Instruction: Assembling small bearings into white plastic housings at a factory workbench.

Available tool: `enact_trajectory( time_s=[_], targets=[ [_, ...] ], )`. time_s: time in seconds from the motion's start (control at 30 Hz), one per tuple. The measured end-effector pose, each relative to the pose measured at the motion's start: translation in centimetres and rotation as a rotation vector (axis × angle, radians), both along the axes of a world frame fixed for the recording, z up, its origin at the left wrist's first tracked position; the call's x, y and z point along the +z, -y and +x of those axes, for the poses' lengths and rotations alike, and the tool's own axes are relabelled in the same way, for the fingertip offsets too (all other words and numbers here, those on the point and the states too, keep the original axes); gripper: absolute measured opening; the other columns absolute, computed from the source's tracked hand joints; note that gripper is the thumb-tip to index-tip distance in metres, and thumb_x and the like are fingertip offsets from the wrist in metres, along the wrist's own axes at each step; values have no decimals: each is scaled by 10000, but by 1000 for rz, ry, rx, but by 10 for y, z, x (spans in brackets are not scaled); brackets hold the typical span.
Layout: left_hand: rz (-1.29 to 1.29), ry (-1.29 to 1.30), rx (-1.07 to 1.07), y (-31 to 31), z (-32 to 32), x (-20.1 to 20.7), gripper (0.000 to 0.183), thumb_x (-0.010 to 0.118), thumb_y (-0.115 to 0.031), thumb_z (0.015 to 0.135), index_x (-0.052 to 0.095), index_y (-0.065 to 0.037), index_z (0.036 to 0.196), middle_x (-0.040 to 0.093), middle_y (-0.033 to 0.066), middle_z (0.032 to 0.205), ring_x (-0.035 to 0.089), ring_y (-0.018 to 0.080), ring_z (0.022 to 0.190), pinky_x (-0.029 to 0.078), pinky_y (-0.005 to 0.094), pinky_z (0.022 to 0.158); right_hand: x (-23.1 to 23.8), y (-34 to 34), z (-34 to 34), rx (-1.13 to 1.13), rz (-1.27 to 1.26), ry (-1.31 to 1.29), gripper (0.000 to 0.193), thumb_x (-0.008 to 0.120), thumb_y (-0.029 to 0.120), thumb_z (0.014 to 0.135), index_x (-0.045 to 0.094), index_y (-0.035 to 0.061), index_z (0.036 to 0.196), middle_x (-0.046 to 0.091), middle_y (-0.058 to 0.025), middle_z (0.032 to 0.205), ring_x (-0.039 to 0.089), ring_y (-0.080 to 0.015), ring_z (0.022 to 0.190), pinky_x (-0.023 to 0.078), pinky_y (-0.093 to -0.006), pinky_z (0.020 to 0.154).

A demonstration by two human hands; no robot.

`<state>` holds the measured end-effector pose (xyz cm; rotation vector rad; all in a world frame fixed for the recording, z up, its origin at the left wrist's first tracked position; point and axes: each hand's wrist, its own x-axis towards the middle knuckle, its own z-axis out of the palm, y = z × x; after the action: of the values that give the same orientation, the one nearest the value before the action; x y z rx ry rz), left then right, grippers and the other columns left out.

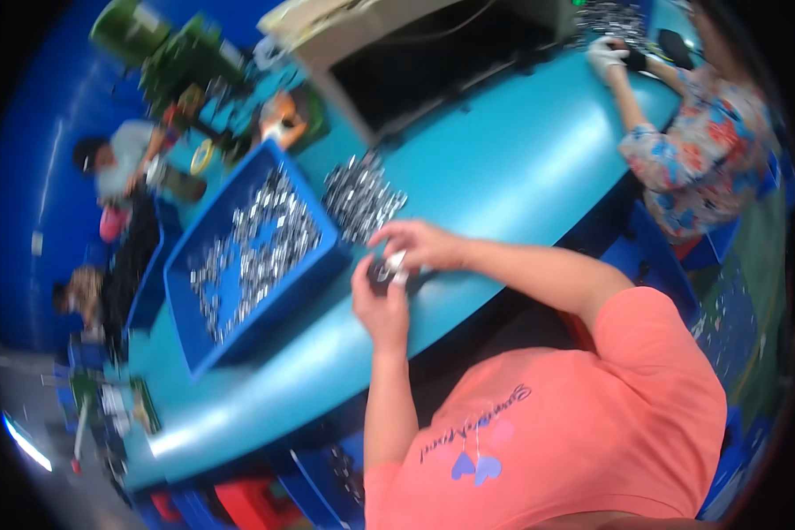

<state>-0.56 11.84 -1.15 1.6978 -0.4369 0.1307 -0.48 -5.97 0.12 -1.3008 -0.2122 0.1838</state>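
Above the near edge of the turquoise table, my two hands are close together. My left hand (382, 311) is closed on a small dark round part (381, 276), too blurred to name more exactly. My right hand (426, 246) reaches over it from the right, its fingers bent around a small white piece (396, 261) at the side of the dark part. Just beyond my hands lies a loose pile of small shiny metal parts (362, 199). To the left of my hands, a blue plastic bin (322, 231) holds many more of these parts.
The turquoise table (503, 177) curves across the view. A beige-framed box with a dark opening (442, 62) stands behind it. At the far right a person in a floral shirt (698, 159) handles parts with gloved hands. More people and green machinery (163, 53) are at the left.
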Motion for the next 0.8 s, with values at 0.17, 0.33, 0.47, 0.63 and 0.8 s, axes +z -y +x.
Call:
enact_trajectory(
  time_s=[0.17, 0.33, 0.47, 0.63, 0.8],
  targets=[
    [47, 29, 49, -6, -3, -3, 467, 700, 48, 840, 576, -3, 1288, 660, 88, 1116, 658, 145, 960, 550, 286, 843, 2, -1, 2, 85, 66, -73, 492, 713, 132, 883, 537, 45, 1334, 658, -30, 992, 635, -95, 847, 524, -246, 698],
    [-23, -14, 13, -2, -3, 4, 460, 702, 41, 836, 582, -4, 1277, 668, 88, 1115, 668, 138, 948, 560, 278, 825, 6, 1, 5, 94, 65, -77, 478, 717, 138, 883, 549, 46, 1321, 656, -21, 982, 630, -88, 840, 513, -235, 693],
    [-36, -36, 7, -2, -4, 8, 457, 747, -3, 836, 589, -12, 1264, 670, 76, 1100, 667, 126, 936, 559, 269, 813, 11, 1, 3, 89, 94, -96, 406, 699, 166, 900, 597, 48, 1274, 657, -12, 993, 617, -76, 824, 504, -224, 669],
    [9, 20, 42, -5, -4, 5, 461, 811, -60, 824, 601, -20, 1233, 669, 54, 1072, 656, 101, 887, 552, 245, 765, 8, -2, 3, 56, 103, -86, 305, 670, 182, 945, 641, 37, 1213, 670, -16, 992, 605, -75, 776, 499, -230, 648],
    [-47, -37, 52, -4, -4, 6, 475, 817, -51, 817, 594, -14, 1234, 663, 47, 1061, 647, 90, 871, 546, 230, 745, 9, -6, 2, -14, -12, -47, 216, 656, 155, 964, 677, 34, 1142, 671, -15, 938, 595, -79, 735, 497, -235, 637]
  ],
)
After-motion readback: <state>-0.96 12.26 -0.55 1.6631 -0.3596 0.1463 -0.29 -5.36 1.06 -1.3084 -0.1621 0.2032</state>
